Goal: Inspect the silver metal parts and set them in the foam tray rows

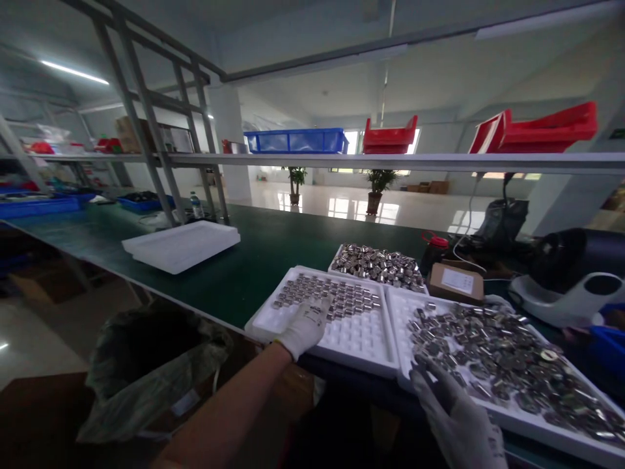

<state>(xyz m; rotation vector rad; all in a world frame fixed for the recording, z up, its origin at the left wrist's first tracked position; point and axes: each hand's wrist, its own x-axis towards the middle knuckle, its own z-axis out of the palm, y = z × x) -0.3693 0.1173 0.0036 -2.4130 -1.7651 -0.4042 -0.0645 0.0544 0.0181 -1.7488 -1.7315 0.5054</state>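
My left hand (308, 326), in a white glove, reaches over a white foam tray (359, 342) with rows of small pockets. Its fingers are drawn together and point down among the short shiny metal cylinders (359, 298) set in the back rows; the fingertips, and anything in them, are hidden. My right hand (454, 413), also gloved, is at the near left edge of a second white tray (403, 319). Its fingers and thumb are apart, with no part visible between them. Loose metal cylinders (508, 358) lie jumbled across that second tray.
Behind stands another tray heaped with metal cylinders (375, 264). A cardboard box (456, 281), a red-capped bottle (433, 251) and a white-and-black device (576, 280) are at the right. White foam trays (183, 246) lie on the green table (234, 286) at left. A lined bin (146, 371) stands below.
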